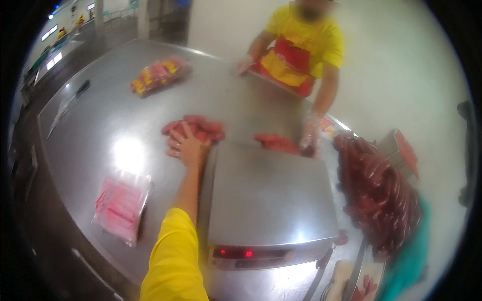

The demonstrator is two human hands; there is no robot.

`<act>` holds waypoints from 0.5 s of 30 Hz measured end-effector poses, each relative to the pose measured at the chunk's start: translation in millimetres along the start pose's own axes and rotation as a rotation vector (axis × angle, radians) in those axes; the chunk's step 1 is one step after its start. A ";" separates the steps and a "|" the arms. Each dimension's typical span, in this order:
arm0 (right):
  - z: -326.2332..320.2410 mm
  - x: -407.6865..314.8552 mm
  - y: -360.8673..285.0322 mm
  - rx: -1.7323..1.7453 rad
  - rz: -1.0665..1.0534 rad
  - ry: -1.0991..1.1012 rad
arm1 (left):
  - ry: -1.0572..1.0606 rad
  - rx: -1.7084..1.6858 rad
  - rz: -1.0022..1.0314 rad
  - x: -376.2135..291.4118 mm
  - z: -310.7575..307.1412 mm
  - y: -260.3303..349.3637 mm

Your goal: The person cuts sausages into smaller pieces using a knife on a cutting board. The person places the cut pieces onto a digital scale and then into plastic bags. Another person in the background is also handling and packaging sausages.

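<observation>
My left hand [187,146], in a yellow sleeve, reaches forward with fingers spread over a clump of reddish sausages [195,126] on the steel table; whether it grips them is unclear. My right hand is out of view. Just right of my forearm stands a bench scale [271,195] with a bare steel platform and a lit red display. Behind the platform lies a short row of sausages [278,144], with a co-worker's gloved hand [311,137] at its right end. A large heap of dark red sausages [376,188] lies right of the scale.
A clear pack of pink meat [118,209] lies on the left, a knife [69,107] farther back, near a bagged bundle with yellow labels [160,75]. A co-worker [301,49] stands across the steel table [86,150]. At lower right are a long blade [355,271] and white tray [340,272].
</observation>
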State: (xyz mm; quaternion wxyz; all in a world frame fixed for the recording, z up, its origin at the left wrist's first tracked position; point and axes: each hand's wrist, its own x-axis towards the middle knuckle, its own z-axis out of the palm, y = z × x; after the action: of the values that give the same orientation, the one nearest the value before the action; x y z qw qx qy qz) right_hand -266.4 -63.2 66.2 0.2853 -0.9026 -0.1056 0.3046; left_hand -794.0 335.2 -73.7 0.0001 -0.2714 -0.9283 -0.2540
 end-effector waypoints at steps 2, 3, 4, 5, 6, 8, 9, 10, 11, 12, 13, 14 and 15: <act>0.7 -8.1 -3.5 0.010 0.008 0.005 | -0.003 0.000 -0.029 18.4 8.0 12.3; 1.3 -12.1 -6.2 0.015 0.013 0.009 | 0.012 0.004 -0.028 27.1 12.0 17.3; 1.6 -15.2 -9.8 0.059 0.027 0.005 | 0.037 -0.005 -0.025 36.1 15.9 22.2; 3.6 -19.8 -10.1 0.057 -0.006 0.036 | 0.028 -0.014 -0.011 45.1 19.7 24.8; 4.6 -21.5 -12.2 0.057 -0.040 0.066 | 0.027 -0.044 -0.003 53.6 24.4 26.6; 6.7 -20.8 -11.6 0.049 -0.085 0.126 | 0.083 -0.126 0.071 65.8 36.8 23.3; 6.9 -16.8 -10.2 0.061 -0.081 0.110 | 0.107 -0.215 0.134 71.0 44.1 18.6; 6.4 -12.9 -6.5 0.075 -0.068 0.098 | 0.160 -0.318 0.237 75.4 51.6 11.9; 6.8 0.3 -6.4 0.160 -0.013 0.110 | 0.253 -0.591 0.423 81.8 56.1 2.6; 9.5 11.5 -3.1 0.248 0.042 0.132 | 0.128 -1.012 0.496 83.6 62.0 -7.8; 8.7 15.9 5.3 0.312 -0.103 0.059 | 0.000 -1.376 0.452 84.5 70.1 -11.3; 3.0 23.9 8.6 0.365 0.076 0.041 | -0.055 -1.478 0.389 87.8 71.0 -20.2; 1.7 27.4 16.0 0.371 -0.019 0.058 | -0.160 -1.408 0.270 97.3 60.2 -34.3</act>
State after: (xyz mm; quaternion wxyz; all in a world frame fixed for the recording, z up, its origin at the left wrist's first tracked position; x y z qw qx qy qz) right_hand -245.5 -65.5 42.4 0.4526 -0.8418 -0.0478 0.2902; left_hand -885.9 387.8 -128.8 -0.2117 -0.3371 -0.4998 -0.7693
